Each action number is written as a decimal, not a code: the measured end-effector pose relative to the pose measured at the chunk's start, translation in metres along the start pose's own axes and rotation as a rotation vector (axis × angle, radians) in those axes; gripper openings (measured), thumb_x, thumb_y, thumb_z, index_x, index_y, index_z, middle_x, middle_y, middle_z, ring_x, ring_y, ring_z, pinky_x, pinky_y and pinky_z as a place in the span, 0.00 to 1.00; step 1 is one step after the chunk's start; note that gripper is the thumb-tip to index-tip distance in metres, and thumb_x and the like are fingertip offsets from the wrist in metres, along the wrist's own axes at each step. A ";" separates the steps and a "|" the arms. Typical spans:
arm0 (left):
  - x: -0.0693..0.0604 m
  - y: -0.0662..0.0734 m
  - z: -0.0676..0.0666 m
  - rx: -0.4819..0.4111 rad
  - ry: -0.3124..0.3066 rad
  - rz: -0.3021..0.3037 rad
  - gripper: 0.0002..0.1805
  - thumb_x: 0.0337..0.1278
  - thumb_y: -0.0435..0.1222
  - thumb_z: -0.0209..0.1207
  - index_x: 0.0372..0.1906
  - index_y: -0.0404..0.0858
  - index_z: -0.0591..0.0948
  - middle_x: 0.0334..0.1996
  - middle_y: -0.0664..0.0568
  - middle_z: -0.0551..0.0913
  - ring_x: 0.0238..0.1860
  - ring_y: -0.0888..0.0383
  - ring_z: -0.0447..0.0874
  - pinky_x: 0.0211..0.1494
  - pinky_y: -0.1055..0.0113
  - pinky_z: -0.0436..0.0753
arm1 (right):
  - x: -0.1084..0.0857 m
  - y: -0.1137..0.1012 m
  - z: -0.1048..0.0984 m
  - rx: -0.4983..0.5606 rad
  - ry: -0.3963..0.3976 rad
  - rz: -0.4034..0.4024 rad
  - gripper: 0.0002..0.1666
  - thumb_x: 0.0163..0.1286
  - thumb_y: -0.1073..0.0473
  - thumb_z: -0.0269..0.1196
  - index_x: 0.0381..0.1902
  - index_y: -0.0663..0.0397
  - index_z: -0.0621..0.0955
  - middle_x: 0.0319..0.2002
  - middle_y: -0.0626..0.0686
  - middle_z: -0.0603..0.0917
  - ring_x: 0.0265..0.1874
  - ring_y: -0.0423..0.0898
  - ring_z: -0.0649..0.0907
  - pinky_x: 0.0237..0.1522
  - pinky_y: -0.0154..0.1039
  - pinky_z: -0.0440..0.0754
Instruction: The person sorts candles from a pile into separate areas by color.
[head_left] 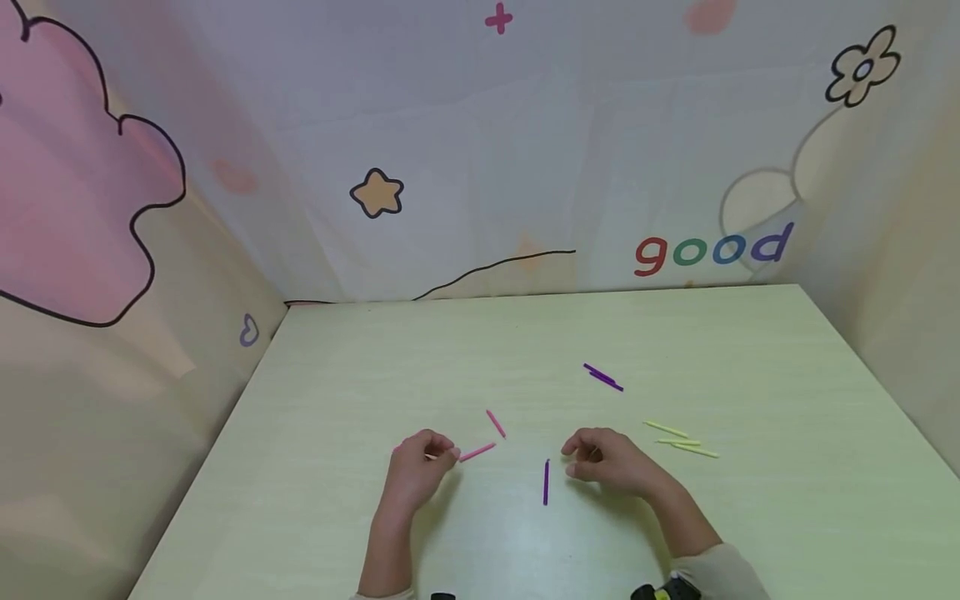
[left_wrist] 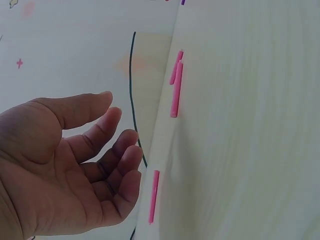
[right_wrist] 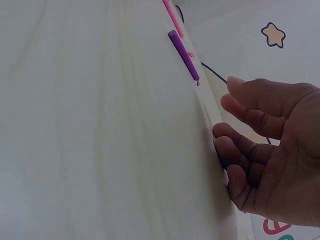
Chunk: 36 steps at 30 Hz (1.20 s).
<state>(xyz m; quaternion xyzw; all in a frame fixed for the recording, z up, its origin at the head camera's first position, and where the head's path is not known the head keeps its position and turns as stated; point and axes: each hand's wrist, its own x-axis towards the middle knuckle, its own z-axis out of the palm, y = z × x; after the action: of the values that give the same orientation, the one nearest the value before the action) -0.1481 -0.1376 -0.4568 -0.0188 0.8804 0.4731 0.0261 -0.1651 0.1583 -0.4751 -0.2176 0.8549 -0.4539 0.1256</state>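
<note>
My left hand hovers over the table with fingers loosely curled and nothing between them. Just right of its fingertips lies a thin pink candle, and a second pink candle is a bit farther back. The left wrist view shows a third pink candle below the fingers; in the head view the hand mostly hides it. My right hand is bent loosely in the air, holding nothing. A purple candle lies on the table to the left of its fingertips, apart from them.
Two purple candles lie side by side farther back. Several yellow candles are grouped to the right of my right hand. The pale table meets a printed cloth backdrop at its rear edge.
</note>
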 end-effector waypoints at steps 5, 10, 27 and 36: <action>-0.002 0.001 -0.006 0.023 -0.006 -0.006 0.07 0.55 0.36 0.62 0.34 0.37 0.79 0.30 0.53 0.78 0.35 0.54 0.76 0.35 0.61 0.74 | 0.004 -0.003 0.005 -0.057 -0.002 0.005 0.14 0.56 0.61 0.67 0.40 0.58 0.79 0.29 0.48 0.73 0.31 0.44 0.72 0.33 0.38 0.71; -0.004 0.001 -0.013 0.022 -0.029 -0.023 0.07 0.55 0.38 0.61 0.35 0.38 0.79 0.32 0.53 0.78 0.38 0.53 0.76 0.35 0.62 0.74 | 0.008 -0.006 0.008 -0.123 -0.027 0.022 0.21 0.52 0.62 0.71 0.44 0.55 0.79 0.30 0.50 0.71 0.32 0.46 0.70 0.34 0.40 0.68; -0.009 -0.001 -0.029 0.041 -0.030 -0.024 0.12 0.55 0.41 0.62 0.39 0.37 0.80 0.39 0.50 0.79 0.41 0.52 0.78 0.39 0.59 0.75 | 0.012 -0.015 0.018 -0.224 -0.033 0.067 0.22 0.46 0.67 0.71 0.41 0.48 0.81 0.30 0.51 0.68 0.31 0.46 0.69 0.35 0.42 0.67; -0.012 -0.003 -0.030 0.042 -0.050 -0.010 0.17 0.54 0.42 0.63 0.45 0.36 0.79 0.45 0.45 0.78 0.42 0.50 0.77 0.41 0.56 0.76 | 0.009 -0.016 0.018 -0.243 -0.019 0.061 0.18 0.46 0.67 0.71 0.35 0.46 0.81 0.30 0.50 0.69 0.31 0.46 0.70 0.34 0.42 0.68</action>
<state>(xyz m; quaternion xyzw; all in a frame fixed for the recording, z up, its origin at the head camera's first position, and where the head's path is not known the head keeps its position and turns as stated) -0.1365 -0.1645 -0.4418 -0.0110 0.8890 0.4549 0.0511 -0.1616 0.1333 -0.4720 -0.2093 0.9086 -0.3408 0.1204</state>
